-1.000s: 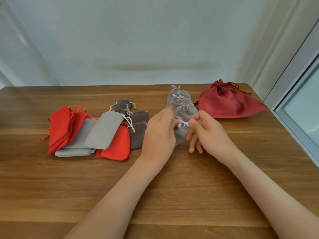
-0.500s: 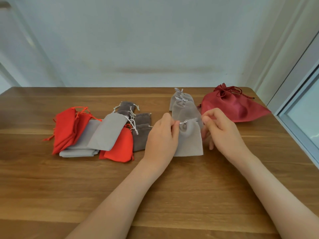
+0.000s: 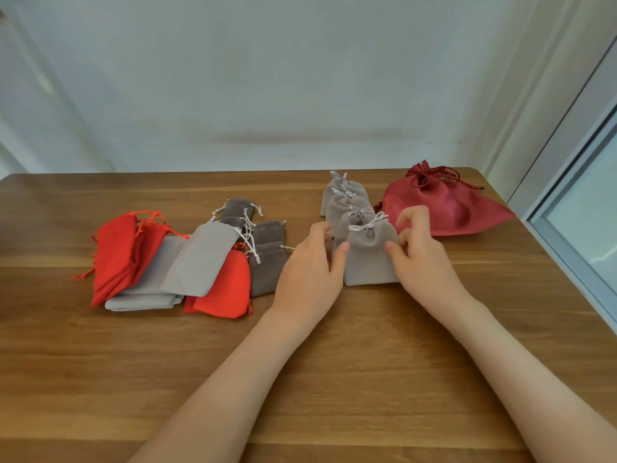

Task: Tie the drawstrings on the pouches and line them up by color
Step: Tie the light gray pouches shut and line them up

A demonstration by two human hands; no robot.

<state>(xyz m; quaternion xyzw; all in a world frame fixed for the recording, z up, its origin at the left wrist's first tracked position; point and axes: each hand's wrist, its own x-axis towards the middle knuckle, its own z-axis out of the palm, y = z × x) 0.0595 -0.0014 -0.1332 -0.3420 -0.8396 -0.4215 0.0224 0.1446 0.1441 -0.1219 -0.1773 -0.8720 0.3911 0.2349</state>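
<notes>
Now I see the left hand (image 3: 310, 272) and right hand (image 3: 425, 262) flanking a grey pouch (image 3: 369, 262) that lies flat on the tabletop (image 3: 334, 362). Each thumb sits on a side edge with the fingers (image 3: 414, 216) curled, pinching it. Its drawstring (image 3: 367, 224) is tied in a bow. The pouch overlaps the near end of a row (image 3: 345, 197) of tied grey ones, just left of a red bag (image 3: 447, 208). An untied pile (image 3: 200, 262) of red and grey pouches lies further left.
</notes>
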